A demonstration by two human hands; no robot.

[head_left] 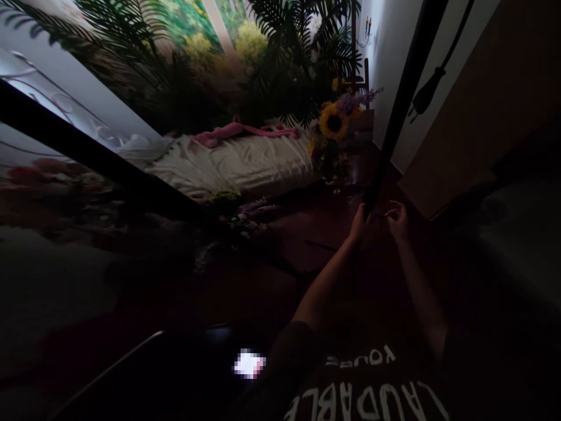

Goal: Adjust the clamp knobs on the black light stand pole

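In dim light, a dark upright pole [401, 105] slants from the top edge down to my hands. My left hand [358, 222] is closed around its lower part. Just to the right, my right hand [397, 220] is beside the pole with its fingers bent and thumb and finger close together; whether anything small is between them is too dark to tell. A black cable with a two-pin plug [423, 96] hangs to the right of the pole, above my right hand.
A second dark pole [109, 166] crosses the left side. Ahead are a cloth-covered bench [245, 164] with a pink plush toy [223, 133], sunflowers [333, 121] and palm leaves. A brown panel [460, 117] stands right. A dark surface [175, 362] lies lower left.
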